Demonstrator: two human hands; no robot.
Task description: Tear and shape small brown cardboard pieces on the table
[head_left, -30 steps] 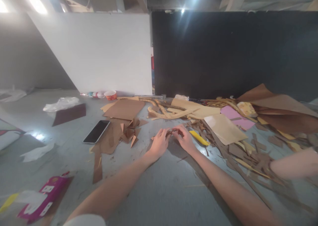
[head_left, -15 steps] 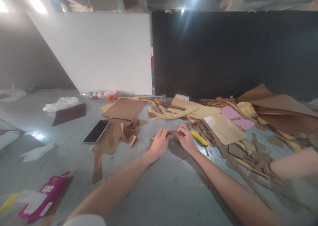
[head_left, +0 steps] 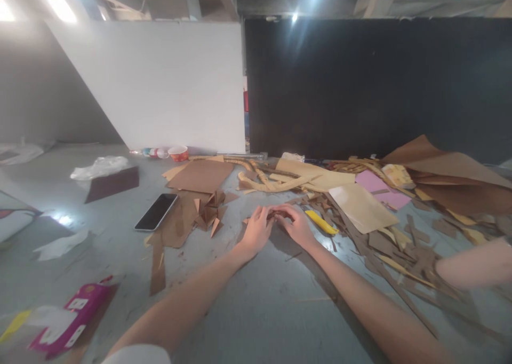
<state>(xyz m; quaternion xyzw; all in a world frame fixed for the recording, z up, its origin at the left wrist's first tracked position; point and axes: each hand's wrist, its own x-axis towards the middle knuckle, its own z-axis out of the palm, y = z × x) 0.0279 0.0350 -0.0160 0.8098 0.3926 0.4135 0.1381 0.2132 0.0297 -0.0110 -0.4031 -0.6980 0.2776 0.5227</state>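
My left hand (head_left: 259, 229) and my right hand (head_left: 295, 226) meet over the middle of the tabletop, fingers bent and closed together. Between their fingertips is a small brown piece (head_left: 272, 214) that looks like paper or thin foam sheet; the fingers hide most of it. Just right of my right hand lies a bright yellow, elongated object (head_left: 321, 223) whose kind I cannot make out. To the left of my left hand several small folded brown pieces with pointed tips (head_left: 208, 214) sit in a cluster on a brown sheet (head_left: 176, 228).
A phone (head_left: 156, 212) lies at left, with a magenta packet (head_left: 82, 313) nearer. Brown offcuts (head_left: 384, 244), a tan sheet (head_left: 362, 209) and a pink sheet (head_left: 380, 188) spread at right. Another person's forearm (head_left: 476, 262) reaches in there. Behind stand a paper cup (head_left: 178, 153) and panels.
My right hand's fingers have shifted slightly left, arching over toward the left fingertips, and cover more of the brown piece. My left hand stays nearly in place.
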